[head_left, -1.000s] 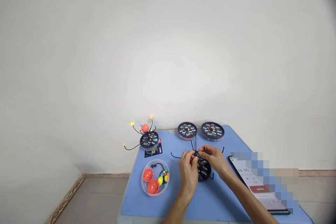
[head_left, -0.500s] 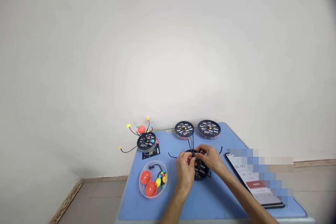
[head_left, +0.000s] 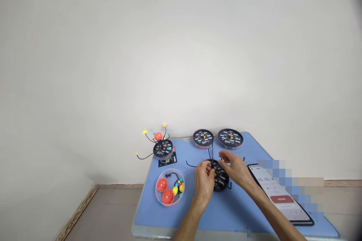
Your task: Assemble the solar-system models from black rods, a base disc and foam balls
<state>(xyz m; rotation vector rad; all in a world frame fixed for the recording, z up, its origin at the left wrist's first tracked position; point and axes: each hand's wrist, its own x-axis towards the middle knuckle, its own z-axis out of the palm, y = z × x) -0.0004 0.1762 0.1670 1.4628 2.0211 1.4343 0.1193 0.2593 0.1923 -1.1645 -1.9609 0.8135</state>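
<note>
My left hand (head_left: 204, 182) is closed in a pinch on the black post (head_left: 212, 165) at the middle of a round black base (head_left: 222, 182). Thin black curved arms (head_left: 191, 165) stick out from this post, some upward and some to the sides. Just right of the post, my right hand (head_left: 236, 167) hovers over the base with its fingers apart and nothing visible in them. Printed labels and small planet pictures cover the base, partly hidden by my hands. To the left sits a clear round tub (head_left: 157, 196) with red half-spheres (head_left: 167, 197), small coloured balls (head_left: 181, 188) and a black curved arm (head_left: 173, 174).
A planet model with coloured balls on a black base (head_left: 163, 148) stands at the back left, beside a dark printed card (head_left: 171, 160). Two lidded round containers (head_left: 203, 138) (head_left: 230, 138) are near the wall. A phone (head_left: 278, 196) showing a timer lies at right on the blue table (head_left: 164, 218).
My right hand has let go at the post and drawn slightly right, its fingers spreading. My left hand keeps its pinch. The whole view has shifted a little, so everything appears further right.
</note>
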